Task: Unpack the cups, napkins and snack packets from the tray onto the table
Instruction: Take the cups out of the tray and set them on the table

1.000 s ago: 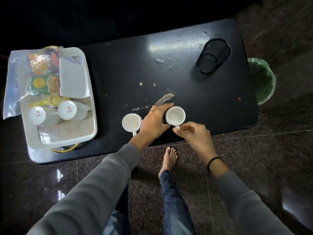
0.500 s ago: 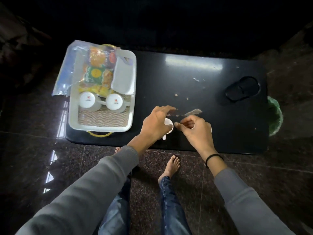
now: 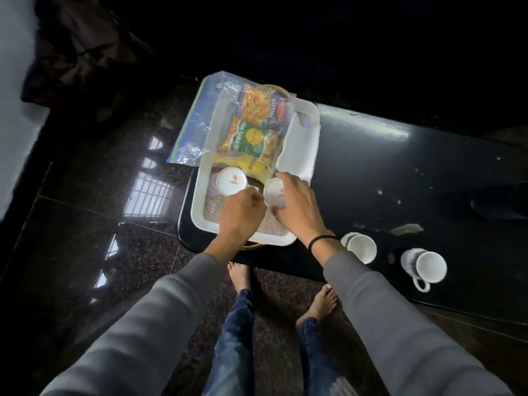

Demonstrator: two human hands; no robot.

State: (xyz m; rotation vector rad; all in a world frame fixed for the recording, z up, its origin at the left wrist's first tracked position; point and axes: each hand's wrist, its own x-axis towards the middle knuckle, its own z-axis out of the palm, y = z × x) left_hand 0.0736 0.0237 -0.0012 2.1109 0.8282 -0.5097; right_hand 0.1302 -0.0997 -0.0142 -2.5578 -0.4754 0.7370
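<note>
We reach into the white tray (image 3: 197, 207) at the tabletop's (image 3: 400, 172) nine o'clock end: left hand (image 3: 243, 212) closing on one overturned cup (image 3: 231, 180), right hand (image 3: 294, 204) holding another (image 3: 273, 192), both red-marked, unreadable. Snack packets (image 3: 251, 132) and napkin (image 3: 300, 147) remain aboard. Two cups (image 3: 360, 247) stand at four o'clock.

Two cups (image 3: 232, 181) lie in the tray (image 3: 197, 207), snack packets (image 3: 251, 132) behind, two mugs (image 3: 360, 247) to its right.
</note>
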